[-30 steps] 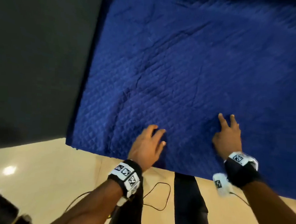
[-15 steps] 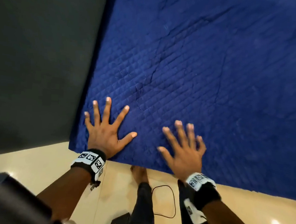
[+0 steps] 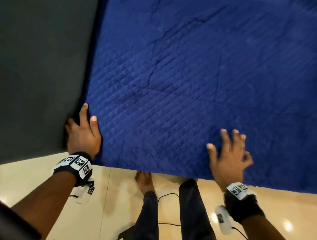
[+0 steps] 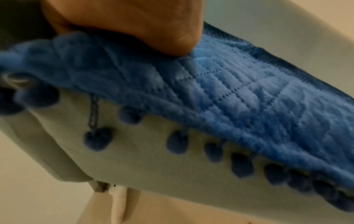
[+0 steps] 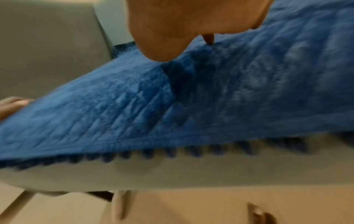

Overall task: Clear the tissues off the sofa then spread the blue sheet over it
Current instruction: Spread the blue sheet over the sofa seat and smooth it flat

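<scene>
I see the blue sheet lying over the grey sofa, pom-poms hanging off its front edge. My left hand grips its corner; my right hand rests splayed on it. A black cable trails on the floor by my feet.

Cream tiled floor reflecting light spots, black cable looping on the floor, dark adapter lying on the floor near the cable

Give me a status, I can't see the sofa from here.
Left hand at the blue sheet's left front corner, fingers by the sofa arm. Right hand open on its front edge. No tissues visible.
</scene>
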